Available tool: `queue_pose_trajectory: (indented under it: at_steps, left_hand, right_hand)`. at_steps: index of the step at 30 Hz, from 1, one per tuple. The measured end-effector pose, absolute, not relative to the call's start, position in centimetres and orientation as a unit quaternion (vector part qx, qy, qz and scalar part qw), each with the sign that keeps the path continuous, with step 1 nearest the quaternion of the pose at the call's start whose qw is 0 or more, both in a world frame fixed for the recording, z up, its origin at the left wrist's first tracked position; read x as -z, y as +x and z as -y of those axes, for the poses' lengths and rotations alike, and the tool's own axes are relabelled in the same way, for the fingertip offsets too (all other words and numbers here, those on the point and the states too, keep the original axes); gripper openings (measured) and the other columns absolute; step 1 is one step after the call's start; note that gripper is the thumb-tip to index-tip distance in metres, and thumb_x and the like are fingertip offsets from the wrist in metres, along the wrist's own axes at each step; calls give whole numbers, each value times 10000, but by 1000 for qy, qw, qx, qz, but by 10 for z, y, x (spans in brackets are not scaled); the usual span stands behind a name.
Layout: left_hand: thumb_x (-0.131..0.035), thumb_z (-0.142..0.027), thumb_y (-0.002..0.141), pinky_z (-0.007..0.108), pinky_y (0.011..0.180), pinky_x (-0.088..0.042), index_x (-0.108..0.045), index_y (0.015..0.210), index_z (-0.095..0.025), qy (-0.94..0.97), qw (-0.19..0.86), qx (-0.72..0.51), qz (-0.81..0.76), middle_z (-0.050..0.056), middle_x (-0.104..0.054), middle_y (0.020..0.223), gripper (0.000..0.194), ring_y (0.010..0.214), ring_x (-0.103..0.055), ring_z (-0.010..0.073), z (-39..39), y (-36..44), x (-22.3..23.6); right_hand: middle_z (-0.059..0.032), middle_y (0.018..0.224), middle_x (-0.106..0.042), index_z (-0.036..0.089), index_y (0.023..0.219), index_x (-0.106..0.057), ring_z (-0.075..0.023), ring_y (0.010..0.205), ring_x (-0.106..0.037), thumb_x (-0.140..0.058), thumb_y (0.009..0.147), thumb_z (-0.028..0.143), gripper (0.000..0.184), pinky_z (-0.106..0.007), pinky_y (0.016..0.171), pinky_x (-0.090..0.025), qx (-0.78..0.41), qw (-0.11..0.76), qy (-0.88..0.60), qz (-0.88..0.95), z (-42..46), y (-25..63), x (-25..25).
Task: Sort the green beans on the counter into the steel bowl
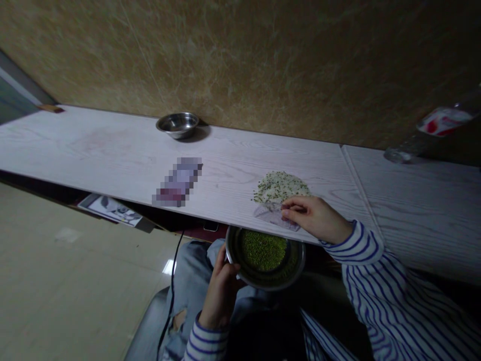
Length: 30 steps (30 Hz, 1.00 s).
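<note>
My left hand [222, 288] grips the left rim of a steel bowl [296, 273], thumb inside the edge. Green mung beans [264, 249] cover the bottom of this bowl, which is held over my lap just under the table's front edge. Above the table, my right hand [310, 215] has its thumb and fingers pinched together; what is between the tips is too small to tell. Beneath these fingertips lies a clear, purplish, rounded plastic piece [268, 213], dish-like in outline. White rice-like grains mixed with green beans [281, 186] are spread right behind it.
A smaller steel bowl [178, 125] stands near the wall. Left of the grains lies a pixelated flat object [178, 181]. A clear bottle [424, 133] with a red and white label is at the back right. Below the tabletop [225, 165], an open drawer-like shelf [112, 208] juts out.
</note>
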State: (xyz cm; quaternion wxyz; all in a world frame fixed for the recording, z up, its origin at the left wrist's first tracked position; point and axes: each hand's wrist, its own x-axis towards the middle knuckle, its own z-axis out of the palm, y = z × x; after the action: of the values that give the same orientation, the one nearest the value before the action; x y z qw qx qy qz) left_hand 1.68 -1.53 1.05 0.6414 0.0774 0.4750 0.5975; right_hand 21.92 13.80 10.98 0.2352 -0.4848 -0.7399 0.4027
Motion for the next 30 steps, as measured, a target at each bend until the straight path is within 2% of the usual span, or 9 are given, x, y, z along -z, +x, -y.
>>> queue_pose_trajectory:
  at_steps: [5, 11, 19, 22, 25, 28, 30]
  left_hand:
    - [-672, -204, 706, 367, 769, -544, -623, 1304, -276, 73, 647, -593, -474, 52, -703, 1107, 604, 882, -606, 225, 15, 21, -9]
    - [-660, -227, 741, 335, 687, -538, -554, 1405, -296, 68, 647, -567, -505, 60, -689, 1182, 676, 928, -613, 238, 17, 30, -4]
    - [-694, -249, 698, 308, 644, -502, -592, 1379, -284, 78, 656, -554, -506, 63, -709, 1188, 689, 841, -617, 211, 24, 29, 6]
    - [-693, -252, 681, 309, 632, -491, -612, 1356, -274, 73, 648, -551, -520, 61, -727, 1136, 680, 811, -619, 213, 28, 28, 5]
    - [-709, -273, 681, 313, 633, -480, -644, 1321, -268, 80, 641, -556, -523, 61, -729, 1098, 643, 799, -617, 218, 35, 22, 5]
    - [-716, -269, 675, 332, 647, -470, -695, 1275, -264, 94, 640, -572, -504, 57, -734, 1015, 600, 756, -608, 220, 45, 11, 6]
    - [-725, -265, 672, 353, 687, -483, -723, 1249, -259, 98, 632, -592, -491, 64, -748, 1040, 577, 800, -628, 244, 53, 3, 6]
  right_hand:
    - [-74, 759, -788, 192, 865, -719, -201, 659, -738, -716, 821, 397, 209, -298, 581, -585, -416, 268, -496, 713, -136, 230, -113]
    - [-90, 727, -772, 184, 861, -705, -207, 597, -711, -764, 763, 527, 362, -303, 501, -564, -416, 306, -526, 676, -135, 244, -113]
    - [-76, 708, -756, 194, 841, -685, -196, 598, -703, -790, 748, 590, 421, -323, 571, -597, -412, 319, -520, 677, -131, 251, -117]
    - [-64, 691, -742, 203, 822, -645, -200, 627, -711, -774, 771, 580, 402, -325, 599, -600, -425, 315, -504, 683, -130, 249, -112]
    - [-91, 779, -784, 206, 852, -609, -190, 626, -707, -732, 823, 546, 362, -312, 581, -585, -431, 306, -498, 688, -126, 247, -105]
    - [-109, 927, -821, 203, 1103, -642, -183, 630, -709, -656, 908, 424, 295, -305, 560, -570, -393, 296, -494, 717, -115, 241, -100]
    - [-101, 1002, -823, 212, 1226, -652, -191, 721, -744, -586, 954, 297, 292, -322, 642, -597, -336, 299, -461, 765, -103, 233, -99]
